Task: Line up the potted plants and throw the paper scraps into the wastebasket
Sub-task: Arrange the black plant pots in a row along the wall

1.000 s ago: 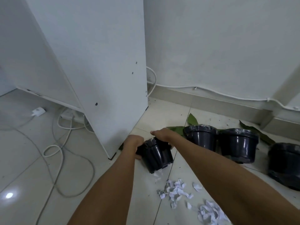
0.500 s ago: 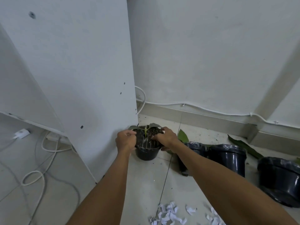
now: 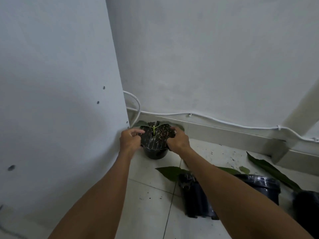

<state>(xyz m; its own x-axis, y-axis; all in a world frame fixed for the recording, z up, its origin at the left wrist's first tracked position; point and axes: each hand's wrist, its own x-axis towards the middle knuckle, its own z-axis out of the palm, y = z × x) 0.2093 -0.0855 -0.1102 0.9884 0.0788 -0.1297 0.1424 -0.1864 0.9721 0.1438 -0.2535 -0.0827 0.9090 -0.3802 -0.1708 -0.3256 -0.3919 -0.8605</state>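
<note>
a white cabinet panel [image 3: 57, 109] fills the left of the view, its near edge running down to the tiled floor [image 3: 148, 204], and everything here is placed against it. a white wall [image 3: 215, 57] meets it at the corner, with a pale skirting board [image 3: 224, 135] along the bottom and a white cable [image 3: 215, 120] clipped above that board, looping back behind the panel.

well to the right of the panel, low in the view, a black pot [image 3: 264, 187] stands on the tiles; a second black pot [image 3: 193, 197] stands between it and the panel, partly hidden by the right forearm. a third dark pot [image 3: 309, 209] is cut by the frame edge. long green leaves [image 3: 269, 168] lie on the floor around them.

just beside the panel's foot, in the corner against the skirting, a small black potted plant [image 3: 156, 144] sits upright on the floor, a thin green stem rising from its soil and leaves spreading behind it.

the left hand [image 3: 130, 139] is on the pot's panel-side rim, fingers curled and pinching the rim between thumb and fingertips. the right hand [image 3: 177, 140] grips the opposite rim, fingers bent over the edge into the top, thumb outside. the pot lies between the two hands, touching both.

small dark specks of soil [image 3: 222, 153] are scattered on the tiles beyond the right hand.
</note>
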